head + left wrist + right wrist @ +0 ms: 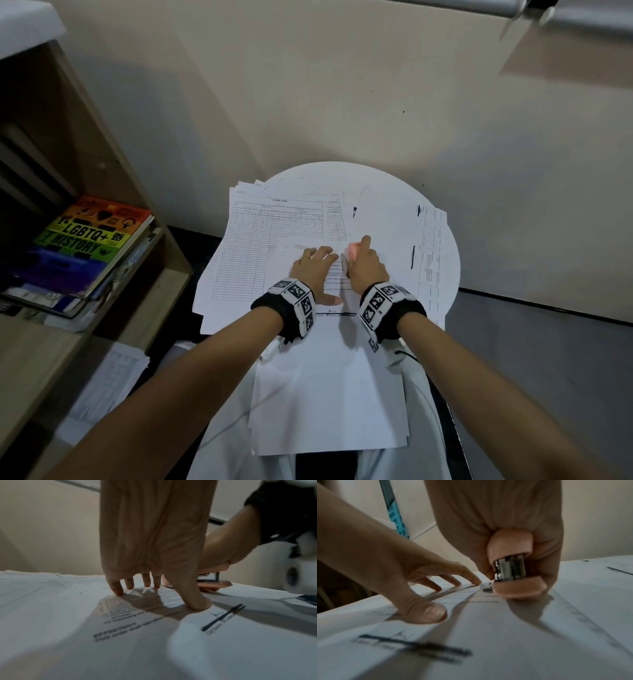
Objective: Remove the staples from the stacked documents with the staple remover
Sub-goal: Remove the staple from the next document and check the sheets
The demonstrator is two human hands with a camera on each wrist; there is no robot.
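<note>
A printed document (pixel 329 377) lies on top of the paper stack, reaching from the table toward my lap. My left hand (pixel 315 270) presses on its upper part with spread, straight fingers (pixel 118 588) and the thumb (pixel 197 601). My right hand (pixel 368 267) grips a pink staple remover (pixel 354 248) right beside the left fingertips. In the right wrist view the pink staple remover (pixel 513 574) has a metal middle, and its metal tip (pixel 486 586) touches the page near the left hand (pixel 393 563). No staple is visible.
Other sheets lie around: a stock card form (pixel 274 233) to the left and a page (pixel 404 233) to the right, all on a small round white table (pixel 454 263) by the wall. A wooden shelf with books (pixel 85 240) stands at the left.
</note>
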